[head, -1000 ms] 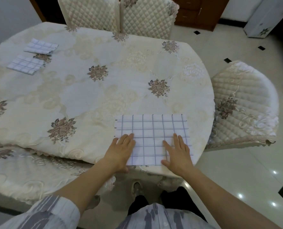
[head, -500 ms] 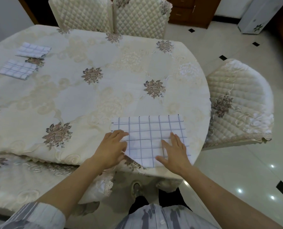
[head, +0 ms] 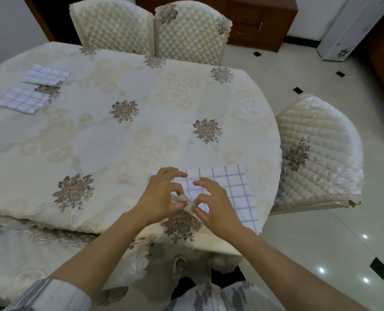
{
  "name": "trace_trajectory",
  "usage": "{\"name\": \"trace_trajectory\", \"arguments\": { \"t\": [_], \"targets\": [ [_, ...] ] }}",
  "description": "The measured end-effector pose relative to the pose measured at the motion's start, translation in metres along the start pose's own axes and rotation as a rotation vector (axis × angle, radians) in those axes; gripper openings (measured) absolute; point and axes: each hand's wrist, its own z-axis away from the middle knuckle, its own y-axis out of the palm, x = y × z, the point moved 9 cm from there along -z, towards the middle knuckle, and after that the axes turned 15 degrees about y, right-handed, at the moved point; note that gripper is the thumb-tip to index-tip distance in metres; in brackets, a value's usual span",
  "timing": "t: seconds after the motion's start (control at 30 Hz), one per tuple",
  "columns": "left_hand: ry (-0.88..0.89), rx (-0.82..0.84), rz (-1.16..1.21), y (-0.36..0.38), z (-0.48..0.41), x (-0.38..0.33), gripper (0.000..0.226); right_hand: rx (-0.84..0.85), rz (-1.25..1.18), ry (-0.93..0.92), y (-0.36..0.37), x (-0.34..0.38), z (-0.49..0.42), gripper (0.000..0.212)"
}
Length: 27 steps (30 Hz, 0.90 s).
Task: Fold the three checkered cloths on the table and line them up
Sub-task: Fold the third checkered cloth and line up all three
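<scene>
Checkered cloth (head: 233, 191) lying flat at right end of table (head: 141, 131) near edge. Left hand (head: 161, 196) and right hand (head: 215, 207) both pinching its near-left corner, holding it raised off tablecloth, remaining fingers spreading above cloth. Farther folded cloth (head: 46, 75) and nearer folded cloth (head: 23, 101) sitting by far-left edge, close but apart. Quilted chair (head: 316, 153) standing beside right edge.

A round table (head: 273, 140) wears a cream tablecloth (head: 85, 142) with brown flower motifs. Two quilted cream chairs (head: 112, 25) stand at its far side, and a third chair (head: 316, 135) at its right. A brown wooden cabinet (head: 260, 25) stands beyond. The glossy pale floor (head: 310, 232) has small black diamonds (head: 297, 90) and bright light spots (head: 321, 270).
</scene>
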Motion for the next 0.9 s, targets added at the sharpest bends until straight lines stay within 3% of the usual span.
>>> {"name": "trace_trajectory", "arguments": {
  "t": [0.17,0.3,0.7,0.9],
  "targets": [
    [-0.026,0.198,-0.102,0.001,-0.001,0.026,0.03,-0.036,-0.008,-0.009,-0.021,-0.01,0.003,0.005],
    [-0.087,0.279,-0.228,-0.002,0.0,0.056,0.022,-0.071,-0.043,-0.047,-0.044,-0.015,0.007,0.007],
    [-0.063,0.132,-0.318,-0.042,0.005,0.051,0.022,-0.039,0.109,-0.033,-0.027,-0.018,0.003,0.02],
    [-0.128,0.032,-0.363,-0.076,0.046,0.049,0.026,-0.147,0.07,-0.126,-0.033,0.014,-0.024,0.022]
  ]
}}
